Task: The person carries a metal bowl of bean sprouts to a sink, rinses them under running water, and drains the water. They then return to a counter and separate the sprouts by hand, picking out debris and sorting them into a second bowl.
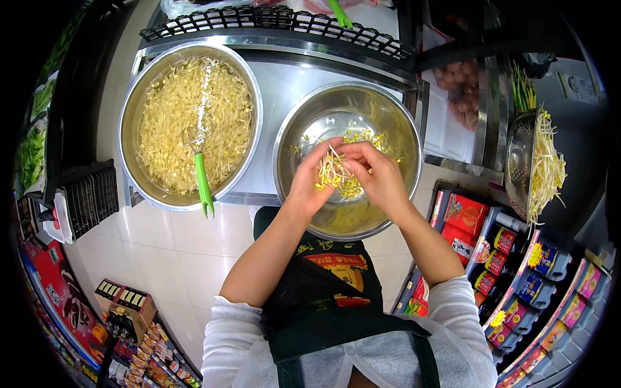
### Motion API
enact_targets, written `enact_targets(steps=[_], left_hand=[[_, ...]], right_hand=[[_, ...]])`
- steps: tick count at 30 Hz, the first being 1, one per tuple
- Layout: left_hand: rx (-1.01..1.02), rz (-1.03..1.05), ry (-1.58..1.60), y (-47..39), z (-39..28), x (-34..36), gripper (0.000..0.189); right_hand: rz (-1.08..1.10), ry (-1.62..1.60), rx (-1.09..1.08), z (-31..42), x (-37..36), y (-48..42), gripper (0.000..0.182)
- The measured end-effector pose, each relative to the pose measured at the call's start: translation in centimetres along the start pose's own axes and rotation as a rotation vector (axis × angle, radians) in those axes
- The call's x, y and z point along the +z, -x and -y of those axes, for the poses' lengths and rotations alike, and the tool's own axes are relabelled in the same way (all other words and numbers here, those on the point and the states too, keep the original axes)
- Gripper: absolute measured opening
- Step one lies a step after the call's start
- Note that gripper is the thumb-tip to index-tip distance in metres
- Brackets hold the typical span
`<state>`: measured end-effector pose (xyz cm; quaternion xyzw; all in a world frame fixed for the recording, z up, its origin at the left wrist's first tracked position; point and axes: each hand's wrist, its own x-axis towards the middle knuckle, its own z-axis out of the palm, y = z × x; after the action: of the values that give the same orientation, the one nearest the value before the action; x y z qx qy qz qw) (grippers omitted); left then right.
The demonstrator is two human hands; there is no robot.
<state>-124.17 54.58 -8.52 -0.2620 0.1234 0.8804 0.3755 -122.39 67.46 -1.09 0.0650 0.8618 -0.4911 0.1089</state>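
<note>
My left hand [313, 182] cups a small bunch of soybean sprouts [331, 167] with yellow heads and pale stems. From the other side, my right hand [376, 177] holds the same bunch between thumb and fingers. Both hands are over a wide stainless steel bowl [407, 150], where loose sprout heads [365, 137] lie on the bottom. To its left stands a second steel bowl [127, 140], filled with soybean sprouts [174, 121] in water. A green-handled utensil [202, 182] rests across that bowl's front rim, its metal head partly hidden among the sprouts.
Both bowls stand on a metal-framed table [271, 80], with a black plastic grid [242, 19] behind. At right, a perforated steel colander [518, 160] holds more sprouts, and eggs [458, 89] lie beyond. Shelves of packaged goods [504, 242] flank me on the right; a black crate [92, 201] is left.
</note>
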Motion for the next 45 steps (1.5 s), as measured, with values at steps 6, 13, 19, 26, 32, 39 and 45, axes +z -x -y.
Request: enact_targets(steps=[6, 13, 19, 26, 32, 39, 45], left_hand=[[0.014, 0.009, -0.001, 0.3, 0.1, 0.0, 0.019], [-0.010, 0.110, 0.117, 0.3, -0.3, -0.4, 0.020], [-0.053, 0.083, 0.096, 0.5, -0.3, 0.0, 0.023], [-0.094, 0.026, 0.088, 0.3, -0.3, -0.7, 0.022], [-0.052, 0.017, 0.045, 0.4, -0.8, -0.4, 0.021], [-0.042, 0.019, 0.044, 0.5, -0.5, -0.4, 0.021], [-0.046, 0.011, 0.045, 0.1, 0.1, -0.9, 0.017]], right_hand=[[-0.010, -0.224, 0.133, -0.7, 0.2, 0.0, 0.019], [0.000, -0.177, 0.064, 0.2, -0.5, 0.2, 0.020], [-0.019, -0.279, 0.146, 0.4, -0.5, 0.3, 0.026], [0.017, -0.300, 0.208, -0.3, -0.8, 0.0, 0.028], [0.059, -0.374, 0.266, -0.9, -1.1, 0.1, 0.029], [0.106, -0.480, 0.265, 0.5, -1.3, 0.3, 0.024], [-0.018, -0.024, -0.091, 0.8, 0.4, 0.2, 0.011]])
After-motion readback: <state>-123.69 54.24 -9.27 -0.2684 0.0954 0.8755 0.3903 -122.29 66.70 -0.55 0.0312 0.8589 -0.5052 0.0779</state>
